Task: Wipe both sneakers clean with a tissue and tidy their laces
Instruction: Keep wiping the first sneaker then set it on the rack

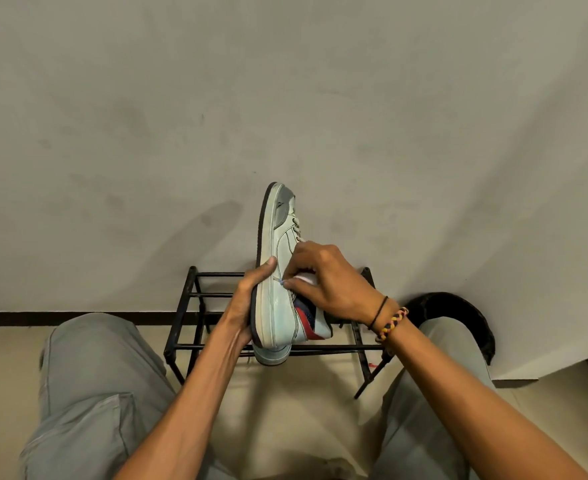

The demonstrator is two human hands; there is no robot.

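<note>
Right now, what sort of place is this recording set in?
Probably a home entryway or room corner: a black metal shoe rack stands against a plain wall, with a second sneaker on it.

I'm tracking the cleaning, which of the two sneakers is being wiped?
The raised sneaker, gripped by the left hand while the right hand presses a tissue on it. The other sneaker sits on the rack.
</note>
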